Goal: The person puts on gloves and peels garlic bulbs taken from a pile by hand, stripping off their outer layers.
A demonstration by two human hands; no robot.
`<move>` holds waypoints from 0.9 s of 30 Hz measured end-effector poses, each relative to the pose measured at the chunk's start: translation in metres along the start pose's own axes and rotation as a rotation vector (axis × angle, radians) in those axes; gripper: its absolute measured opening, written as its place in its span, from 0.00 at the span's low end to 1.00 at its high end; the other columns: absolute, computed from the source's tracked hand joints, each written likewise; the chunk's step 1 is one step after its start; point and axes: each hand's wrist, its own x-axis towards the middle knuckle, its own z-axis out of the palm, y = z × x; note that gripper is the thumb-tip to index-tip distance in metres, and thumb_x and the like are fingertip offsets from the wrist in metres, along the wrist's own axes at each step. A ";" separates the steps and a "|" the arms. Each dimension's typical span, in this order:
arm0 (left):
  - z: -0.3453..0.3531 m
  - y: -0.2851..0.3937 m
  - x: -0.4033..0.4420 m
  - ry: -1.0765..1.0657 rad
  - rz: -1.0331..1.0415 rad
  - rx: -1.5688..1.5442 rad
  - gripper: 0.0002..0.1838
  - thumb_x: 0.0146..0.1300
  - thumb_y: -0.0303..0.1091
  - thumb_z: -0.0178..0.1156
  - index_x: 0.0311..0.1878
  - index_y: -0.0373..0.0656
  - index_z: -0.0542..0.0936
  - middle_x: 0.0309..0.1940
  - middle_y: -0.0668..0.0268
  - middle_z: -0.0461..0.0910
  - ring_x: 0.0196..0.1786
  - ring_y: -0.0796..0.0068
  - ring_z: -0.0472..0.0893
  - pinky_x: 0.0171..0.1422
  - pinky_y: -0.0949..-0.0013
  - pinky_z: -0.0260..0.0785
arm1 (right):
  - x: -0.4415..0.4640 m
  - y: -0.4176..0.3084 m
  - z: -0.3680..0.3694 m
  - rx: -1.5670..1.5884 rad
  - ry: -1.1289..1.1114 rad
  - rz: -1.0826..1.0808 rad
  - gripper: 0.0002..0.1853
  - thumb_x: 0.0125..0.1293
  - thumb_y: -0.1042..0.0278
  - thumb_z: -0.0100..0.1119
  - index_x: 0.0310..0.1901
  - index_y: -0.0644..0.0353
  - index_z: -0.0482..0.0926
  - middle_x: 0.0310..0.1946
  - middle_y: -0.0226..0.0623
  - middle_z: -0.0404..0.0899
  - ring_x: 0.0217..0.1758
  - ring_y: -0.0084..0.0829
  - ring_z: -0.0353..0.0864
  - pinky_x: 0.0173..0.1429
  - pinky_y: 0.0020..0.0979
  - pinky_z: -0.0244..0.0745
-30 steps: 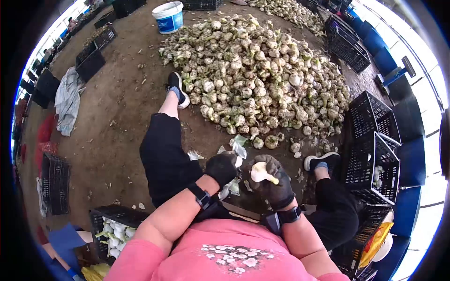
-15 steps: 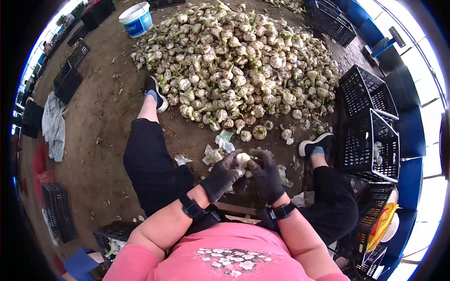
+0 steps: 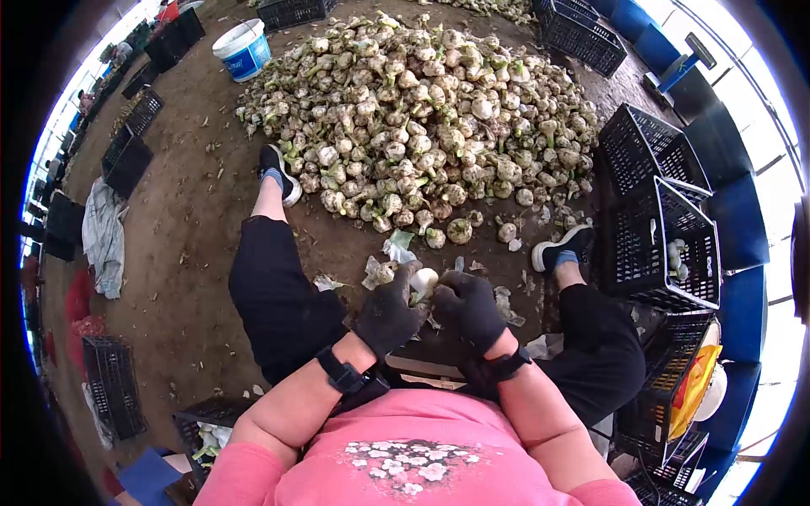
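Observation:
A pale, smooth white bulb [image 3: 424,282], like an onion or garlic head, is held up between my hands over the ground. My left hand [image 3: 390,314], in a dark glove, is closed around its left side. From the right, my gloved right hand [image 3: 471,310] has its fingers curled in against the bulb; its fingertips are partly hidden. Just beyond the hands lie peeled skins [image 3: 378,272] and a greenish-white scrap [image 3: 398,245]. A large heap of unpeeled bulbs [image 3: 422,126] with green stem stubs spreads out in front of my feet.
Black plastic crates [image 3: 662,244] stand along the right, one with a few white bulbs inside. Another crate [image 3: 211,422] with peeled pieces is by my left hip. A white-and-blue bucket [image 3: 243,52] stands behind the heap's left side. A pale sack [image 3: 104,236] lies far left.
My right hand's fingers have curled in from a spread pose and turned knuckles-up beside the bulb. My left hand has also rolled over. The view has shifted slightly.

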 end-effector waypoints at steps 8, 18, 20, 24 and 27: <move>-0.001 0.002 0.003 -0.045 0.053 0.012 0.29 0.53 0.26 0.63 0.60 0.39 0.69 0.37 0.49 0.83 0.40 0.61 0.85 0.43 0.62 0.76 | 0.003 0.021 0.007 -0.470 0.235 -0.237 0.11 0.58 0.60 0.61 0.30 0.59 0.80 0.24 0.44 0.79 0.27 0.44 0.80 0.33 0.41 0.73; 0.024 -0.039 0.011 -0.045 -0.172 -0.426 0.25 0.56 0.20 0.59 0.59 0.42 0.70 0.43 0.61 0.80 0.39 0.75 0.82 0.38 0.71 0.79 | 0.007 0.021 -0.008 0.069 0.279 -0.054 0.08 0.61 0.65 0.56 0.29 0.60 0.77 0.21 0.37 0.76 0.26 0.37 0.78 0.31 0.34 0.71; 0.008 -0.011 0.014 -0.053 0.011 0.008 0.26 0.55 0.19 0.59 0.59 0.42 0.70 0.42 0.60 0.80 0.38 0.76 0.82 0.37 0.71 0.79 | 0.012 0.014 -0.007 -0.322 0.147 -0.283 0.09 0.62 0.65 0.55 0.30 0.62 0.77 0.22 0.41 0.75 0.27 0.35 0.79 0.32 0.35 0.72; 0.006 -0.013 0.018 -0.232 -0.262 -0.413 0.25 0.56 0.22 0.58 0.59 0.42 0.70 0.44 0.62 0.80 0.39 0.74 0.82 0.39 0.69 0.78 | 0.014 0.044 -0.002 0.270 -0.058 0.057 0.11 0.65 0.63 0.57 0.32 0.64 0.78 0.23 0.41 0.78 0.30 0.29 0.81 0.34 0.32 0.73; 0.002 -0.019 0.024 -0.365 -0.454 -0.947 0.24 0.61 0.27 0.58 0.61 0.39 0.68 0.46 0.59 0.80 0.38 0.72 0.82 0.35 0.70 0.77 | 0.017 0.063 -0.003 0.455 -0.027 -0.030 0.12 0.67 0.64 0.57 0.36 0.66 0.80 0.25 0.34 0.80 0.30 0.27 0.80 0.34 0.29 0.73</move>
